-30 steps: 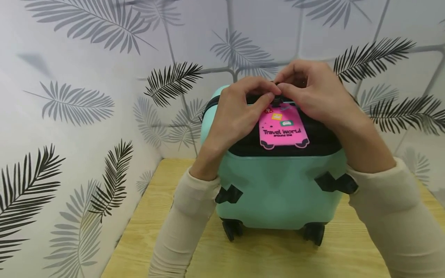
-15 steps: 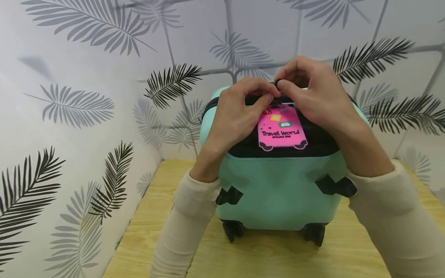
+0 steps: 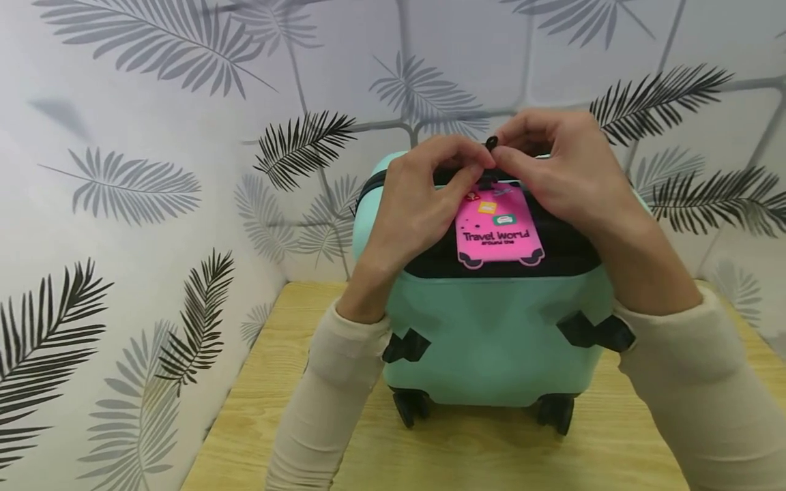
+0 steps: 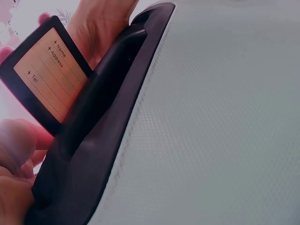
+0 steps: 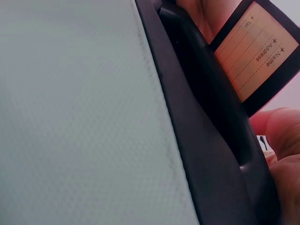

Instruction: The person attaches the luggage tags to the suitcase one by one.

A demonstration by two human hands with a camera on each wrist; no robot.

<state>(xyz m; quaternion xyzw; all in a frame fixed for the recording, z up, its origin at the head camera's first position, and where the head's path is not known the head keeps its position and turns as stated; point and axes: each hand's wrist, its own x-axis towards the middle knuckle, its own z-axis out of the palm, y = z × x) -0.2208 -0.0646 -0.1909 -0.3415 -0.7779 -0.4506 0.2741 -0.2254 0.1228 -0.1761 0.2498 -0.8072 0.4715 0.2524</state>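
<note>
A pink luggage tag (image 3: 499, 239) lettered "Travel World" lies over the black top panel of a small mint-green suitcase (image 3: 491, 341). Thumb and fingers of my left hand (image 3: 414, 204) pinch the black strap at the tag's top. Just to the right, my right hand (image 3: 568, 174) pinches the same strap, whose black end (image 3: 492, 143) sticks up between both sets of fingertips. The left wrist view shows the tag's back, a name-and-address card (image 4: 49, 70), beside the suitcase's black carry handle (image 4: 103, 84). Most of the strap is hidden by my fingers.
The suitcase stands on a light wood table (image 3: 264, 389), with black wheels (image 3: 555, 412) at its near side. Black corner pieces (image 3: 592, 329) jut from its front. A wall (image 3: 153, 204) with a leaf pattern rises behind and to the left.
The black strap end now shows higher and more clearly above the fingertips. My right hand has shifted slightly, while the left hand and suitcase stay nearly in place.
</note>
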